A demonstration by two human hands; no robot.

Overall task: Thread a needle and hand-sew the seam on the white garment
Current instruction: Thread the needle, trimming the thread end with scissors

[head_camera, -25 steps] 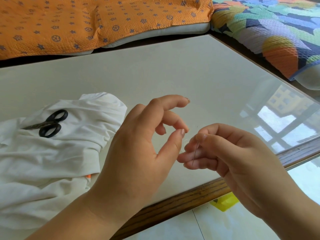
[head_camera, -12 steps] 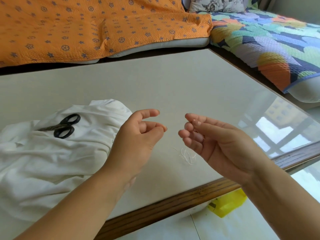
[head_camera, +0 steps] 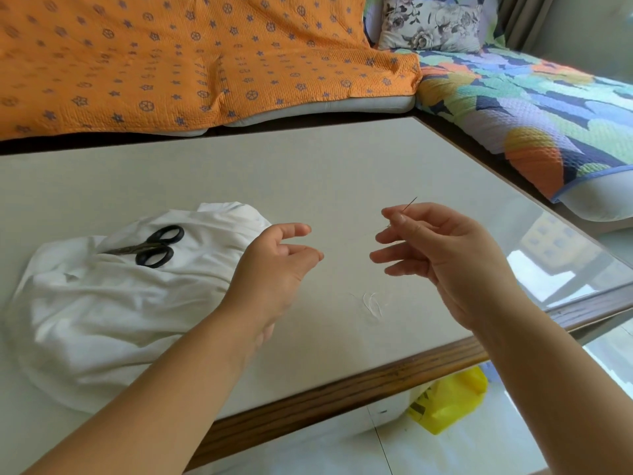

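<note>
Your right hand (head_camera: 445, 258) pinches the needle (head_camera: 410, 204) between thumb and forefinger, tip poking up, other fingers loose. Your left hand (head_camera: 277, 265) hovers near it, fingers curled toward the thumb; whether it grips thread, I can't tell. The white garment (head_camera: 102, 303) lies bunched on the table (head_camera: 308, 173) to your left, with black scissors (head_camera: 150, 248) on top.

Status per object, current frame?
needle: pinched by right hand, tip pointing up
left hand: fingers curled, thread in it too fine to confirm
scissors: closed, lying on white garment
white garment: bunched on table
thread scrap: loose on table
</note>
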